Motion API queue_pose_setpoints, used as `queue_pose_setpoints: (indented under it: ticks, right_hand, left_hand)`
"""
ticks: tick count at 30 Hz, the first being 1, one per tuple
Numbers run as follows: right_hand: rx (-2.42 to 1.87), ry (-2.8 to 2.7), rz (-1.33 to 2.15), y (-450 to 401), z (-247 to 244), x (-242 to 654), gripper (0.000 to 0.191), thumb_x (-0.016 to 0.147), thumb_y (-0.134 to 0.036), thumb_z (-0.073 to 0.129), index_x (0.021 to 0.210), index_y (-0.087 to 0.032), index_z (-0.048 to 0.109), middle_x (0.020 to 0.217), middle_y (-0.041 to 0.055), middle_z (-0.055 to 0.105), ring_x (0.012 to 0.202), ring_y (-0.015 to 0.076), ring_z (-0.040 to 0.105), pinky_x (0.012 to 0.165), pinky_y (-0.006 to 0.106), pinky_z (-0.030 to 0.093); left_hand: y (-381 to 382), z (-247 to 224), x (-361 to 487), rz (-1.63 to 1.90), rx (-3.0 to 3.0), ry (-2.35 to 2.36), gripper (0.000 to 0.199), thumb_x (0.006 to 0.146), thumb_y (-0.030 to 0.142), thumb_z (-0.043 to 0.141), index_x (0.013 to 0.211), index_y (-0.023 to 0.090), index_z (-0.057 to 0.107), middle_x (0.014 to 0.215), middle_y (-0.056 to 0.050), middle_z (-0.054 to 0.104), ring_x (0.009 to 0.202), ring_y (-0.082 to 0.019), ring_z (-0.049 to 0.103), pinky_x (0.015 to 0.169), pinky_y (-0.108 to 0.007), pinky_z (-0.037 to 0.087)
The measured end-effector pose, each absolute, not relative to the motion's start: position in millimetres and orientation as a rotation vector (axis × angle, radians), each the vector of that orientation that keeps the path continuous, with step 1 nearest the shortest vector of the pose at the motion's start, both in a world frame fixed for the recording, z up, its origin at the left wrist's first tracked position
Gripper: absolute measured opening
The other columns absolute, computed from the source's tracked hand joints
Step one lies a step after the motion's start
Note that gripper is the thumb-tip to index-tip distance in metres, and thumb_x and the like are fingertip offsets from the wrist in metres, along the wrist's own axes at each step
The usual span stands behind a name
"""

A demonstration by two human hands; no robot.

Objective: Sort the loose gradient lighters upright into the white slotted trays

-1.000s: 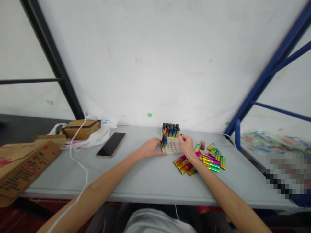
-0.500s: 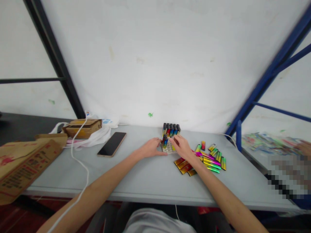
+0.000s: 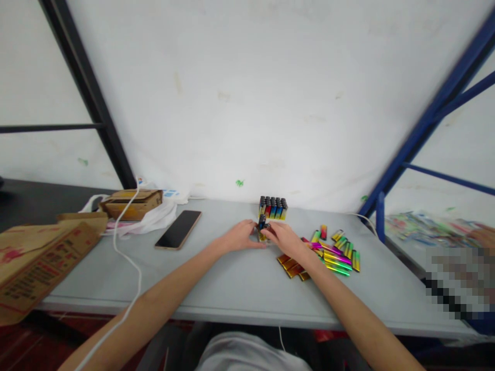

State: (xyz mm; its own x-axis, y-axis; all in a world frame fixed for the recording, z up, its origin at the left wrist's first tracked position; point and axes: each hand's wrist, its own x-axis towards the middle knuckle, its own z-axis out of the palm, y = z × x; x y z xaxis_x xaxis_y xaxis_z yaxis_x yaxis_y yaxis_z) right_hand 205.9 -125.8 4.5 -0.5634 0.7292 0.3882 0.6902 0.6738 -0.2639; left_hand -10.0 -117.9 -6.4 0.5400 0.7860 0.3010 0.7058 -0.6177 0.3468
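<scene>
A small pale tray (image 3: 267, 241) lies between my hands, mostly covered by my right hand, with a few black-topped lighters (image 3: 262, 221) standing at its left side. My left hand (image 3: 243, 235) holds the tray's left edge between thumb and fingers. My right hand (image 3: 283, 238) is closed at the fingertips on a lighter over the tray. Just behind stands a full block of upright lighters (image 3: 273, 207) with black tops. Shiny gold, green and magenta lighters (image 3: 336, 257) lie loose to the right of my right hand, partly under my forearm.
A phone (image 3: 178, 230) lies left on the grey table (image 3: 232, 288). Further left are a small cardboard box (image 3: 131, 204), a plastic bag and a larger carton (image 3: 46, 257). A white cable hangs across my left forearm. Another person's hand (image 3: 485, 237) shows at the far right.
My right hand has shifted slightly left and toward me, from the back of the tray to the lighters at its left side. My left hand has stayed in place.
</scene>
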Motion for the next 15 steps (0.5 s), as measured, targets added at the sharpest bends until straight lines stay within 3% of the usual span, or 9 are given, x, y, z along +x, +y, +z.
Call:
queue_pose_setpoints:
  ticks: [4,8,11,15]
  right_hand:
    - [-1.187,-2.435,-0.025,-132.8,16.7,202.9,0.041,0.104,-0.052,0.050,0.088,-0.018,0.068,0.087,0.0105,0.072,0.080,0.0226,0.066,0.074,0.030,0.045]
    - [-1.304,-2.308,0.030,-129.1,30.0,224.7,0.051,0.108,-0.055,0.035,0.089,-0.020,0.067,0.083,0.0079,0.072,0.077,0.0215,0.066,0.071,0.030,0.042]
    - [-1.693,-2.104,-0.086,-116.2,34.1,266.3,0.048,0.108,-0.052,0.036,0.098,-0.019,0.069,0.086,0.0125,0.074,0.082,0.0248,0.069,0.074,0.032,0.044]
    - [-2.197,-1.852,-0.159,-99.7,29.5,331.3,0.038,0.104,-0.043,0.048,0.117,-0.014,0.068,0.105,0.0205,0.075,0.099,0.0293,0.071,0.084,0.036,0.048]
  left_hand:
    - [-115.9,-7.9,-10.5,0.643,2.594,1.279,0.062,0.073,0.075,0.072,0.093,0.016,0.067,0.091,-0.009,0.069,0.085,-0.026,0.063,0.079,-0.034,0.049]
    - [-114.9,-7.5,-11.0,0.615,2.575,1.288,0.068,0.072,0.078,0.070,0.098,0.015,0.068,0.091,-0.009,0.068,0.084,-0.026,0.063,0.077,-0.035,0.048]
    - [-115.5,-5.4,-10.9,0.596,2.555,1.297,0.068,0.071,0.079,0.070,0.098,0.016,0.068,0.093,-0.009,0.068,0.084,-0.026,0.063,0.076,-0.034,0.048]
    - [-117.7,-2.2,-10.4,0.606,2.519,1.303,0.065,0.070,0.077,0.072,0.094,0.017,0.067,0.094,-0.009,0.068,0.086,-0.027,0.063,0.075,-0.034,0.048]
